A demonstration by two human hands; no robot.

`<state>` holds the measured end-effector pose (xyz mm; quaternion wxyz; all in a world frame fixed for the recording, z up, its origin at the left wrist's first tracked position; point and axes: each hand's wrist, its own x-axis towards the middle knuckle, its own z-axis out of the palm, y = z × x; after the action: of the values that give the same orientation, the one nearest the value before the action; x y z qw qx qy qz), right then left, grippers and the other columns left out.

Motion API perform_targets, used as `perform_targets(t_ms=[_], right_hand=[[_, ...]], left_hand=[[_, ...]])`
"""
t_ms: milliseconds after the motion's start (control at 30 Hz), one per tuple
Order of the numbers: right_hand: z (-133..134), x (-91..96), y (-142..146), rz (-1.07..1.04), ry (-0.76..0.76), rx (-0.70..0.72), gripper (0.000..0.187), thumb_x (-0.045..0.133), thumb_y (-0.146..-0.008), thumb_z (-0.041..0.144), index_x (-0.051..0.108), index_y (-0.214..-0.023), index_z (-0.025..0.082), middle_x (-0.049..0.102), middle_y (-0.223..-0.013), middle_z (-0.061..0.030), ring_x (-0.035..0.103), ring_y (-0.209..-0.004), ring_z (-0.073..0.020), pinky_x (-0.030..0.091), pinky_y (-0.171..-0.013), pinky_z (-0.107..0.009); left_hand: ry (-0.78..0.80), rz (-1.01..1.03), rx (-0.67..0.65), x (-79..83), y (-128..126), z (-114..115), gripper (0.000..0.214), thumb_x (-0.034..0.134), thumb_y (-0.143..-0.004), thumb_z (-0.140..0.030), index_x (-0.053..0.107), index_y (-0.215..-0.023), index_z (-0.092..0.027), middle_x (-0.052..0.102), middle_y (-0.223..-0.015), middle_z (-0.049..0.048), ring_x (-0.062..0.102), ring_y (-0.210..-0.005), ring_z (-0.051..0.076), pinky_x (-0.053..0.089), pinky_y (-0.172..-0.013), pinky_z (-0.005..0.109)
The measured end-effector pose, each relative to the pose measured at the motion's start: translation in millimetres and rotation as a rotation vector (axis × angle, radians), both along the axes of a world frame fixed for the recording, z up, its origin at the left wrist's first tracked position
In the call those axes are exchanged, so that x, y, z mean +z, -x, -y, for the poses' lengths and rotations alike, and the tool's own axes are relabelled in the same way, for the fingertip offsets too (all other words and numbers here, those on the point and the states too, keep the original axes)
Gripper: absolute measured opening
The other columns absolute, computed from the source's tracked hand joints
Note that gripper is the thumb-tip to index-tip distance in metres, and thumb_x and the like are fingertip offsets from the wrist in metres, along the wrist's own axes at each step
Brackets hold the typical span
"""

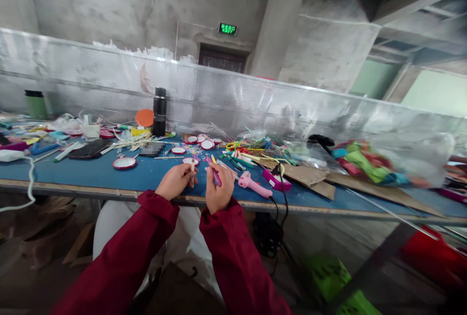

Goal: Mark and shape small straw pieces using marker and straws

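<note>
Near the front edge of the blue table [153, 177], my left hand [174, 182] pinches a short, flat wooden stick [192, 168] that points upward. Close beside it, my right hand [221, 190] is closed around a purple pen [216, 177], its tip toward the far side. The hands are apart, with a small gap between them. Just beyond my left fingers lies a red-rimmed white lid [190, 161]. To the right of my right hand rests a pink glue gun [253, 184] with a dark cord.
Several red-rimmed lids [124, 163] and small coloured bits lie around. A black bottle [159, 113] stands behind, near a dark phone [90, 149]. Coloured stems [251, 152], a purple box [277, 180], cardboard [304, 174] and a bag of colourful pieces [375, 159] fill the right side.
</note>
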<state>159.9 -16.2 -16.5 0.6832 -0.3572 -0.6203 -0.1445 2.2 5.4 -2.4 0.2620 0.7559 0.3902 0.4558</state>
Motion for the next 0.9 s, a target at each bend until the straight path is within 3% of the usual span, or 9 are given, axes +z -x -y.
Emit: perform_targets(t_ms=[267, 433, 733, 900], right_hand=[[-0.1, 1.1, 0.0, 0.0, 0.001, -0.008, 0.015, 0.056, -0.095, 0.028, 0.069, -0.099, 0.022, 0.076, -0.098, -0.0048, 0.067, -0.093, -0.0205, 0.043, -0.093, -0.039], [1.5, 2.1, 0.6, 0.014, -0.006, 0.003, 0.012, 0.058, -0.093, 0.025, 0.069, -0.097, 0.023, 0.076, -0.095, -0.0037, 0.068, -0.09, -0.0195, 0.043, -0.092, -0.038], [8.3, 6.0, -2.0, 0.105, 0.053, 0.082, 0.015, 0.056, -0.095, 0.026, 0.071, -0.095, 0.024, 0.075, -0.092, -0.0016, 0.068, -0.09, -0.0176, 0.041, -0.092, -0.037], [6.9, 4.2, -0.7, 0.039, 0.082, 0.046, 0.026, 0.057, -0.091, 0.028, 0.064, -0.115, 0.02, 0.072, -0.088, -0.0035, 0.065, -0.085, -0.019, 0.043, -0.091, -0.037]], left_hand=[[0.007, 0.009, 0.018, 2.6, -0.8, 2.8, 0.014, 0.053, -0.087, -0.035, 0.058, -0.085, -0.021, 0.072, -0.071, 0.0006, 0.064, -0.056, 0.016, 0.049, -0.057, 0.026], [-0.019, -0.016, 0.043, 3.7, -0.1, 4.6, 0.019, 0.053, -0.088, -0.034, 0.059, -0.076, -0.021, 0.069, -0.067, -0.0004, 0.061, -0.055, 0.015, 0.045, -0.058, 0.025], [-0.05, -0.046, 0.049, 3.8, -0.2, 6.0, 0.025, 0.051, -0.09, -0.035, 0.06, -0.072, -0.021, 0.065, -0.061, -0.0007, 0.061, -0.057, 0.016, 0.044, -0.059, 0.025], [-0.054, -0.051, 0.048, 3.9, -0.6, 6.3, 0.021, 0.051, -0.089, -0.032, 0.058, -0.072, -0.021, 0.065, -0.062, -0.0014, 0.061, -0.056, 0.015, 0.044, -0.059, 0.024]])
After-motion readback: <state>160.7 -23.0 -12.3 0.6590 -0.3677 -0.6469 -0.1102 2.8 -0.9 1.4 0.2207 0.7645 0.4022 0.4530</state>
